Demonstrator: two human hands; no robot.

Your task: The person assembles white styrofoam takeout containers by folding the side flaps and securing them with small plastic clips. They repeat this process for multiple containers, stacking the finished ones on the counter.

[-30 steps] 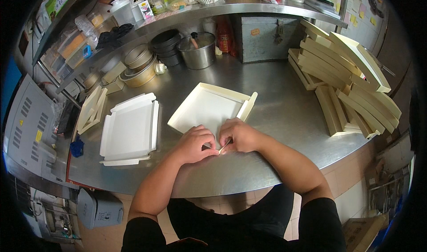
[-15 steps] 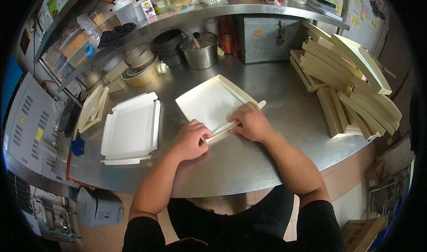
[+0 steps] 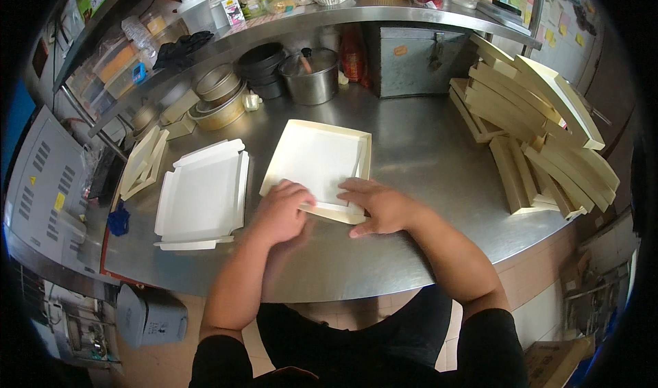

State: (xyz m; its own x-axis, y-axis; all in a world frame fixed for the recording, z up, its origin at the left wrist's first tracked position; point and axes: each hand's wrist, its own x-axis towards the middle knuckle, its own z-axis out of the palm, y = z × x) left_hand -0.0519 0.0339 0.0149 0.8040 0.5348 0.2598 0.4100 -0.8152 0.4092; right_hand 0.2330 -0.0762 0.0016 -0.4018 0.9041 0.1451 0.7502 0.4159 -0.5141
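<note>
A shallow cream cardboard box [image 3: 322, 156] with a white inside lies on the steel table in front of me, its walls standing up. My left hand [image 3: 279, 213] is closed over its near-left corner, fingers curled over the near wall; the thumb is hidden. At the near-right corner is my right hand [image 3: 377, 206], its fingers apart and reaching inside, with the thumb outside the near wall. To the left lies a flat white box blank [image 3: 202, 195], its edge flaps partly raised.
Cream boxes [image 3: 507, 97] are piled at the right, beside a grey metal chest [image 3: 411, 63]. Metal pans [image 3: 218, 100] and a steel pot [image 3: 312, 80] stand at the back, under a loaded shelf [image 3: 370, 15]. A grey bin [image 3: 154, 316] stands below the table's left side.
The cardboard box has turned, and its right wall now stands up where a flap stuck out before. My right hand has shifted slightly left and nearer, its fingers spreading.
</note>
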